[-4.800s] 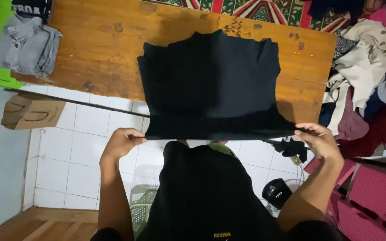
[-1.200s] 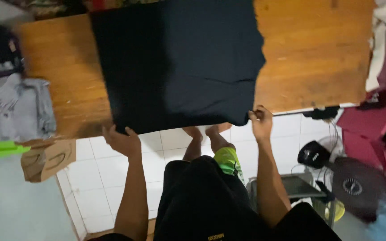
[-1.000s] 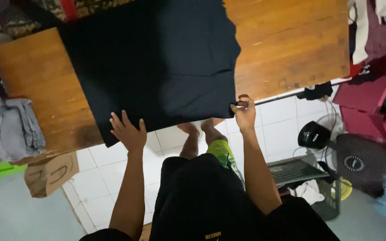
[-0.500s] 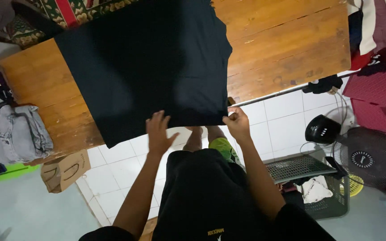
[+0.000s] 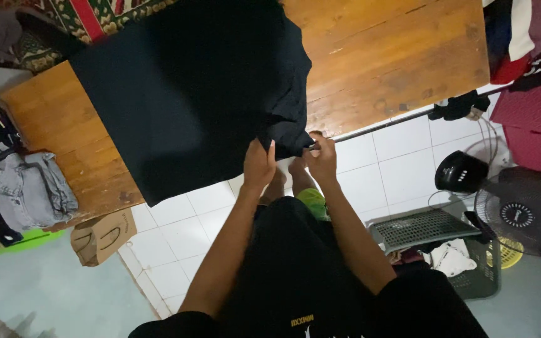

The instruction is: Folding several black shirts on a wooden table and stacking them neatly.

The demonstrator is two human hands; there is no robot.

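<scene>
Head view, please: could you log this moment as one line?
left hand: on black garment hem | right hand: pinching its corner | garment: on wooden table

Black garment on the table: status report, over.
Left hand and right hand both pinch black garment at near right corner. Garment lies spread on wooden table. Nothing obstructing.

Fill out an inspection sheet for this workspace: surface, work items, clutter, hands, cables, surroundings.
Surface: wooden table, worn and marked.
Work items: black garment spread on the table, near edge hanging over.
Clutter: folded grey clothes at the table's left end; brown paper bag on the floor.
Hands: left hand and right hand both grip the garment's near right corner.
Cables: thin cables run along the tiles near a black device.
Surroundings: white tiled floor, fan, basket, patterned rug.
</scene>
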